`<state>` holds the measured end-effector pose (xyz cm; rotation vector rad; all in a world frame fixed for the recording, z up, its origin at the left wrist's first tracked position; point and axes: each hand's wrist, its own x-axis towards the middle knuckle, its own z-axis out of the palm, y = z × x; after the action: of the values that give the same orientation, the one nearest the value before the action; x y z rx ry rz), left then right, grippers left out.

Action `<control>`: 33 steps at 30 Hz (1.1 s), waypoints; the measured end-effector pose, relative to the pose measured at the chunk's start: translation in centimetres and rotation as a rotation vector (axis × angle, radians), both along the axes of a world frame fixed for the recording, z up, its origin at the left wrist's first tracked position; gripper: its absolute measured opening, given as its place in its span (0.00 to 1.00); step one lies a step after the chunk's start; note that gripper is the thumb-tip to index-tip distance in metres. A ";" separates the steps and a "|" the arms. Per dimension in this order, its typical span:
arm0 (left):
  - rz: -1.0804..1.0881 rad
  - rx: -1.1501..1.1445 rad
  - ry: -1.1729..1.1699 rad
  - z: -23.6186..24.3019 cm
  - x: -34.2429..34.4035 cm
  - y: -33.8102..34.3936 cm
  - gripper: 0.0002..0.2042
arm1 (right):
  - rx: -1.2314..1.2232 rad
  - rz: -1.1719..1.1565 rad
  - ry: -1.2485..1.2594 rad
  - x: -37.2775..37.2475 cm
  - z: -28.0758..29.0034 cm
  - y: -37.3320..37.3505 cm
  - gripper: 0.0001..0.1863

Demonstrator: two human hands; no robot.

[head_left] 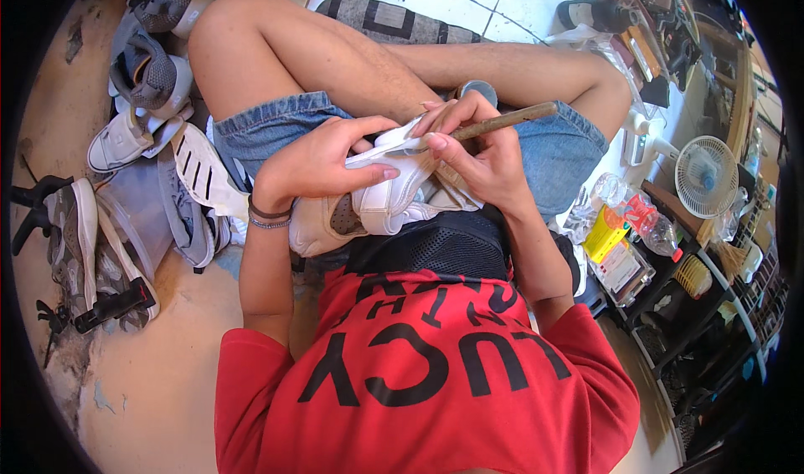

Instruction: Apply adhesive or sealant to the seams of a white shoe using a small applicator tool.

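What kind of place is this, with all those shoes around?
Probably a small shoe-repair spot on a floor. The person's left hand holds a white sneaker, the right hand works a wooden-handled tool, and more worn shoes lie piled nearby.

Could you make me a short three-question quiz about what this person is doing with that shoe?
1. True or false: the white shoe rests on the person's lap.
2. Which hand holds the brown wooden stick? A) left hand B) right hand C) neither
3. Fill in: to the person's left, on the floor, lies a pile of grey and white ____.

Key
1. True. It lies on the lap, against the denim shorts.
2. B. The right hand holds the stick at the shoe, while the left hand grips the shoe.
3. Shoes.
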<state>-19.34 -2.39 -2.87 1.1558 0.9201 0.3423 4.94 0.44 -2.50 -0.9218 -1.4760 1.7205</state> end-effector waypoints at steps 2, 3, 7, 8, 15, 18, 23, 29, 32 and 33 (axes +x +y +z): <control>0.000 -0.001 -0.004 0.0 -0.1 0.0 0.25 | 0.025 0.021 -0.040 -0.1 0.0 0.0 0.11; -0.002 0.007 -0.003 0.0 -0.1 0.0 0.25 | 0.034 0.018 -0.047 -0.3 0.1 0.0 0.11; -0.019 0.010 -0.006 -0.2 -0.2 0.2 0.25 | 0.071 0.000 -0.098 -0.5 0.0 -0.1 0.10; -0.016 0.020 -0.008 -0.2 -0.2 0.2 0.25 | 0.068 0.000 -0.101 -0.5 0.0 -0.1 0.10; -0.012 0.007 -0.027 -0.2 -0.2 0.3 0.24 | 0.099 -0.003 -0.164 -0.2 -0.1 -0.3 0.09; -0.012 -0.003 -0.041 -0.2 -0.1 0.3 0.24 | 0.080 -0.019 -0.148 -0.2 0.1 -0.3 0.09; -0.005 0.015 -0.051 -0.4 -0.1 0.1 0.24 | 0.097 -0.021 -0.115 -0.1 -0.1 -0.3 0.09; -0.015 0.005 -0.029 0.0 -0.1 0.2 0.24 | 0.069 -0.011 -0.039 -0.2 0.2 -0.4 0.09; -0.002 0.021 -0.044 -0.3 -0.1 0.0 0.24 | 0.088 -0.007 -0.095 -0.6 0.3 -0.5 0.09; 0.010 0.038 -0.059 -0.3 -0.1 0.0 0.24 | 0.126 -0.010 -0.105 -0.8 0.2 -0.4 0.09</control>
<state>-19.42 -2.35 -3.21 1.1697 0.8711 0.4016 4.10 0.00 -2.29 -0.9631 -1.6250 1.5728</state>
